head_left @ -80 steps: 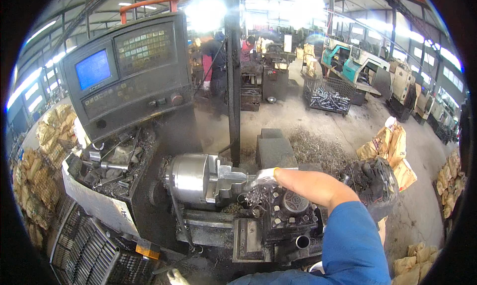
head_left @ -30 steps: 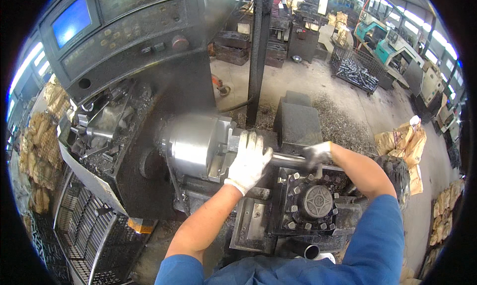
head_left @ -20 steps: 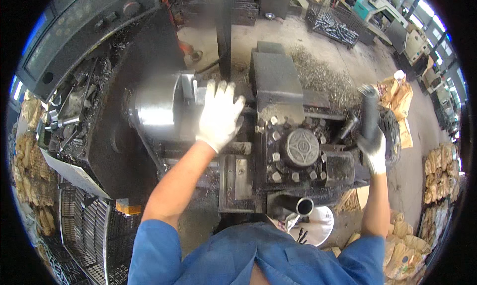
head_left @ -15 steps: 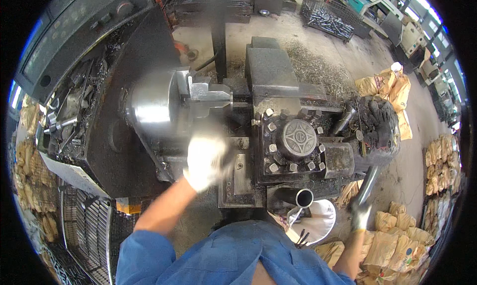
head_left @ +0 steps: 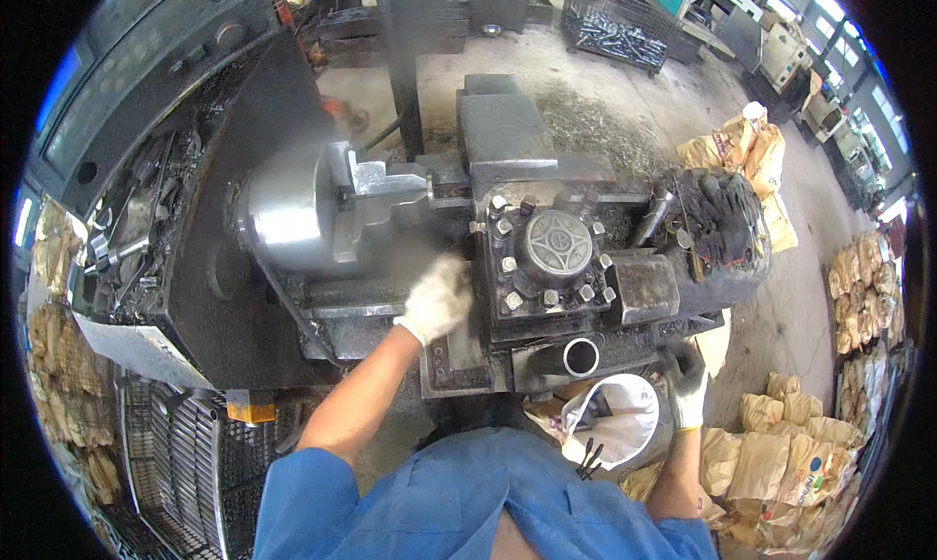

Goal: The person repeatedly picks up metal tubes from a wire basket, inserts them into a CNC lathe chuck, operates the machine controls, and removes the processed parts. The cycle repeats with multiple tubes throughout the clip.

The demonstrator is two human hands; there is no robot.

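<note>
The right hand (head_left: 686, 396) hangs low by the white bag (head_left: 617, 418); whether it holds anything I cannot tell. The left hand (head_left: 436, 299) lies loosely curled, holding nothing, on the lathe's front edge beside the turret (head_left: 553, 252). Better keep fingers off the chuck (head_left: 293, 218). Its axis runs left–right, jaws pointing right.

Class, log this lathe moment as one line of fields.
left hand: gloved, by tool post | right hand: gloved, low beside white bag, grip unclear | chuck: no workpiece visible
</note>
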